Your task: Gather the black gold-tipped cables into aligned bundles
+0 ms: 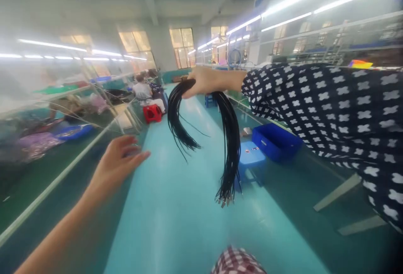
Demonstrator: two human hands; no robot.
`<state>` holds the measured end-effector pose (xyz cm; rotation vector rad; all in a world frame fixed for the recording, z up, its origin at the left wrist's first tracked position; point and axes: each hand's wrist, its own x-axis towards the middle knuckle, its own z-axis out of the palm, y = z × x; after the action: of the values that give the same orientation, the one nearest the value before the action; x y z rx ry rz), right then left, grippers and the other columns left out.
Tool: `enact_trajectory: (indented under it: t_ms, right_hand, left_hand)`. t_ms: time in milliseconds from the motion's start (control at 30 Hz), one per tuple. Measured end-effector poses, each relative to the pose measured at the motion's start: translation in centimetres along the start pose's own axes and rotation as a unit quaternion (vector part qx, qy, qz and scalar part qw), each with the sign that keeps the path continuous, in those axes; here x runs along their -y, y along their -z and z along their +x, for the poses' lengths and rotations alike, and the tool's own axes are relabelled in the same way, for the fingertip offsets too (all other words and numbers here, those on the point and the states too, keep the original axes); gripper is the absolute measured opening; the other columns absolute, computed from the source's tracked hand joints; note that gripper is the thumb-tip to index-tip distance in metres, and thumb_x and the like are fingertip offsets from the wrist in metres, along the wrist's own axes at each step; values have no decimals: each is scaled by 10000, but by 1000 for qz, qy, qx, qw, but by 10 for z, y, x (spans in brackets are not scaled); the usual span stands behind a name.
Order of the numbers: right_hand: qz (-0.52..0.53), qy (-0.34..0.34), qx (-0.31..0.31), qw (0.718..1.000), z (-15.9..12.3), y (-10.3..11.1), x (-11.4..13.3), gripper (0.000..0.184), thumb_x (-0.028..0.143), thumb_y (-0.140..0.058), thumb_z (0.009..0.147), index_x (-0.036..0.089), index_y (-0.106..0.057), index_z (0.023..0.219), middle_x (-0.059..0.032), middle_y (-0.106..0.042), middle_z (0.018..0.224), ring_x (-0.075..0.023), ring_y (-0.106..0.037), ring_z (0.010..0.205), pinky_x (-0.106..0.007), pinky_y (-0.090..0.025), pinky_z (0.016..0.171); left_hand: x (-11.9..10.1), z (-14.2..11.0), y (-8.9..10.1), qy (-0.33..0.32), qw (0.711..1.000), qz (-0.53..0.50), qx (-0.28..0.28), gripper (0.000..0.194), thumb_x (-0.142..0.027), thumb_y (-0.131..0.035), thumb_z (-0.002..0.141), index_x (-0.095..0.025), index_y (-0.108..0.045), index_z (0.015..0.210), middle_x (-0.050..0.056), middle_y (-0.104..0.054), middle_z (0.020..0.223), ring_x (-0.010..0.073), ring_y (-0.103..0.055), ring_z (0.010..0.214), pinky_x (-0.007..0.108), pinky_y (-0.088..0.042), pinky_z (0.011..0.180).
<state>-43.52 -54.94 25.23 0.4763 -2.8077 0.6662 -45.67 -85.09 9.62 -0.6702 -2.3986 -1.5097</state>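
Observation:
My right hand (204, 80), reaching in from the right in a dark sleeve with white crosses, is closed around the middle of a bundle of black wires (231, 139). The bundle is held in the air and droops on both sides of the fist. Small metallic tips show at its lower right end. My left hand (121, 156) is at the left, apart from the wires, with its fingers loosely spread and nothing in them. The fingers of my right hand are partly hidden behind the hand.
A blue stool (252, 154) and a blue bin (277, 142) stand on the right. To the left, a person (143, 89) sits on a red stool (152, 113) beside workbenches loaded with materials. A blue-green walkway (170, 207) runs ahead. Checked cloth (237, 261) shows at the bottom edge.

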Motion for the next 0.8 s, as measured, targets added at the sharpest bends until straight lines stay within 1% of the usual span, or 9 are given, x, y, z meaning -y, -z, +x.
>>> enact_trajectory:
  t_ms: [100, 200, 267, 367, 433, 567, 633, 700, 800]
  right_hand:
    - [17, -48, -15, 999, 17, 10, -32, 239, 327, -767, 719, 156, -601, 734, 39, -472, 552, -89, -466, 553, -224, -343, 465]
    - [41, -65, -24, 997, 29, 22, -58, 171, 244, -760, 725, 155, -625, 782, 41, -494, 567, -88, -492, 561, -207, -369, 459]
    - [58, -69, -27, 996, 34, 32, -70, 154, 202, -752, 729, 153, -645, 830, 45, -510, 580, -85, -511, 565, -193, -389, 460]
    - [66, -68, -13, 995, 40, 55, -82, 196, 160, -743, 736, 134, -672, 917, 63, -531, 586, -55, -519, 537, -148, -404, 455]
    - [72, -47, -2, 996, 47, 73, -92, 296, 132, -712, 758, 106, -662, 1049, 92, -542, 602, -8, -499, 493, -94, -385, 461]
    - [114, -39, -27, 992, 69, 112, -131, 455, 228, -409, 892, -66, -484, 1231, 125, -552, 740, 69, -552, 580, -63, -339, 574]
    - [151, -65, -92, 982, 79, 131, -156, 549, 294, -260, 882, -139, -447, 1163, 117, -551, 792, 49, -593, 692, -87, -335, 596]
    - [206, -90, -126, 966, 87, 149, -180, 570, 325, -261, 865, -155, -452, 1105, 100, -567, 825, 1, -621, 777, -113, -356, 613]
    - [310, -136, -179, 924, 104, 167, -218, 545, 328, -324, 868, -162, -475, 1052, 53, -589, 864, -69, -647, 848, -168, -404, 644]
  left_hand:
    - [3, 75, -59, -63, 995, -47, 55, 1073, -542, -831, 551, -185, -294, 1408, 192, -366, 1486, 339, -406, 1335, 534, -349, 1071]
    - [5, 135, -116, -110, 989, -74, 71, 1276, -482, -887, 442, -178, -178, 1458, 215, -303, 1505, 361, -336, 1383, 550, -270, 1118]
    - [2, 166, -141, -126, 980, -126, 91, 1249, -447, -895, 428, -199, -218, 1448, 173, -454, 1397, 348, -442, 1312, 529, -331, 1092]
    - [-3, 204, -161, -94, 957, -206, 179, 891, -416, -838, 581, -188, -422, 1336, 75, -667, 1005, 270, -664, 926, 480, -481, 932]
    - [0, 225, -172, -46, 913, -240, 326, 644, -392, -760, 707, -166, -506, 1254, 28, -664, 769, 196, -637, 619, 408, -529, 721]
    - [19, 262, -212, -40, 782, -335, 525, 517, -390, -729, 740, -188, -562, 1185, -2, -601, 651, 118, -526, 496, 225, -389, 449]
    - [22, 274, -239, -39, 752, -360, 551, 527, -385, -737, 737, -216, -572, 1208, 21, -632, 787, 74, -497, 490, 210, -380, 461]
    - [15, 283, -267, -42, 735, -374, 564, 630, -349, -748, 733, -282, -516, 1314, 94, -623, 1134, 27, -476, 482, 218, -400, 484]
    - [-5, 299, -313, -49, 699, -405, 588, 778, -319, -748, 735, -390, -390, 1422, 159, -329, 1521, 8, -508, 504, 235, -429, 509]
